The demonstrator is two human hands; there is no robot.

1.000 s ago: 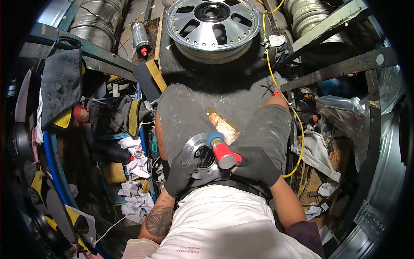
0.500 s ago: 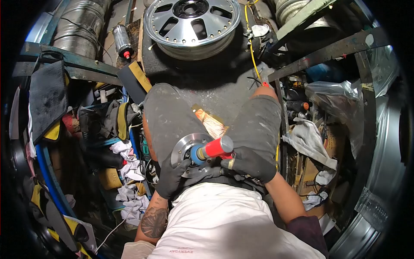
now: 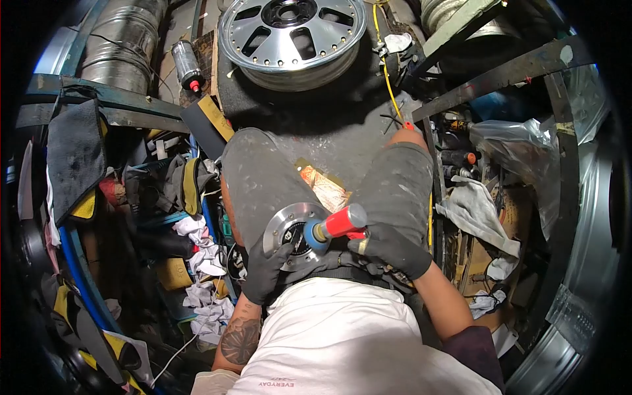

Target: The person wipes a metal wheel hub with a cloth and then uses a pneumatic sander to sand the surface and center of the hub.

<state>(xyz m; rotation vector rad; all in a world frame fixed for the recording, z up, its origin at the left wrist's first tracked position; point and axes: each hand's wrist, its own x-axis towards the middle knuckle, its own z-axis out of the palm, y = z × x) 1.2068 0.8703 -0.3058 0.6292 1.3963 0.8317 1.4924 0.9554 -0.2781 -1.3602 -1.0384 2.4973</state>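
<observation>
On my lap rests a round silver wheel centre cap [image 3: 276, 227] with a dark middle and small holes around its rim. My left hand [image 3: 266, 271], in a dark glove, grips the cap's near left side, its thumb over the face. My gloved right hand [image 3: 398, 253] is wrapped around a small red power sander [image 3: 341, 222]. The sander's blue round head [image 3: 316, 236] is over the right part of the cap's dark middle; whether it touches cannot be told. The sander's handle is mostly hidden by my right hand.
A large alloy wheel [image 3: 293, 49] lies ahead on a dark bench. A yellow hose [image 3: 390, 85] runs along its right. Metal frames [image 3: 494, 79] stand on both sides. Rags [image 3: 201, 296] and tools crowd the left; a white cloth [image 3: 477, 210] hangs at right.
The sander's blue head has shifted slightly right across the cap, uncovering more of the dark middle. My right hand has moved a little right with it. My left hand still grips the cap.
</observation>
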